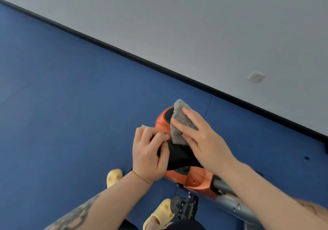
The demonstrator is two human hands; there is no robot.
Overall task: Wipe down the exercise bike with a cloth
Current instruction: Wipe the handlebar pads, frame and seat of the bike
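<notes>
Grey and fluffy, the cloth (181,121) lies folded on top of the exercise bike's saddle (177,151), over the seam where the orange rear part meets the black nose. Our right hand (204,139) rests flat on it, fingers straight and spread, pressing the cloth against the seat. Our left hand (149,155) grips the near side of the saddle, its fingers curled round the edge with the fingertips meeting the lower corner of the cloth. We see no container anywhere in view, so nothing holds or stores anything here.

Below the saddle, the orange frame (197,178) of the bike runs down to a grey metal tube (230,205) that leaves the picture at lower right. A black pedal (184,206) hangs beneath the frame, just beside our yellow slippers (159,213), one near the pedal and one further left. We stand on a blue floor (62,105). A black skirting board (124,52) divides it from the pale grey wall (195,25), which carries a white socket (256,77) well apart from the bike.
</notes>
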